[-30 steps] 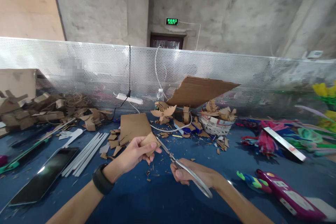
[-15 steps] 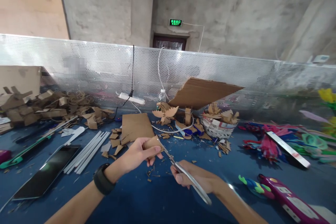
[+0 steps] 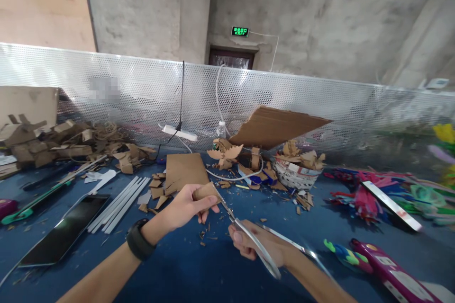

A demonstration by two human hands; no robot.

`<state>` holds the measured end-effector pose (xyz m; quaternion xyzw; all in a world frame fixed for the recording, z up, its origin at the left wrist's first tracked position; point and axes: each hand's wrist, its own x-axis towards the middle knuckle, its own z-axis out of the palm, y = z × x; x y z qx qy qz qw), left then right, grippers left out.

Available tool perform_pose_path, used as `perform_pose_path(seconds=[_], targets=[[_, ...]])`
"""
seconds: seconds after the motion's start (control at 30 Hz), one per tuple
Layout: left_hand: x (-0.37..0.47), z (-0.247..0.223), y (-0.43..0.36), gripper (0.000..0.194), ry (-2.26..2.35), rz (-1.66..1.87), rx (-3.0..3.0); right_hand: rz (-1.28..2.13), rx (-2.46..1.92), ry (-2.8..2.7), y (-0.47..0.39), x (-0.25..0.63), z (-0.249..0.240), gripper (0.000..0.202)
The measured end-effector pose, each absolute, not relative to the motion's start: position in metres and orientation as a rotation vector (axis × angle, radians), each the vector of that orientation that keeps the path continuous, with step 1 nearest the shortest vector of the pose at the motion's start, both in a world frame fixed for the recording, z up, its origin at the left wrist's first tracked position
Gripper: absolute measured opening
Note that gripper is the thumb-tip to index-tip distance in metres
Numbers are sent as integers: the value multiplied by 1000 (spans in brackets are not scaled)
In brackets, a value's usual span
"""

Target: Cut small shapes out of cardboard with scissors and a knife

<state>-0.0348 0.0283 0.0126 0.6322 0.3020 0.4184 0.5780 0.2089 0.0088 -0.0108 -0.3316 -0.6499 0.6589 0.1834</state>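
We grip the scissors in our right hand, its fingers wrapped around the handles, likely for control of the blades, which point towards our left hand; our left hand pinches a small cardboard piece between thumb and fingers, its edge at the blades, presumably to steady it; whether they bite into it we cannot tell. Left of our left hand lie white sticks, side by side, perhaps for tidiness; just beyond it rests a flat cardboard sheet; beyond our right hand, a basket holds scraps, apparently gathering them.
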Motion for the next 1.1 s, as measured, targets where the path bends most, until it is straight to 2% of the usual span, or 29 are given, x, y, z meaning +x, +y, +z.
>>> perform_pose_path(seconds=[0.13, 0.37, 0.6, 0.83, 1.1], targets=[[-35, 15, 27, 44, 723, 981, 1460, 1901, -970, -1722, 11, 207, -23, 68], [-35, 16, 29, 45, 708, 1002, 1438, 1875, -1096, -1598, 9, 203, -37, 75], [-41, 13, 30, 37, 667, 904, 1544, 1985, -899, -1695, 8, 202, -24, 71], [-42, 23, 27, 36, 657, 886, 1554, 1878, -982, -1687, 7, 198, -33, 71], [-41, 22, 24, 36, 625, 828, 1587, 1954, -810, -1675, 9, 201, -36, 68]])
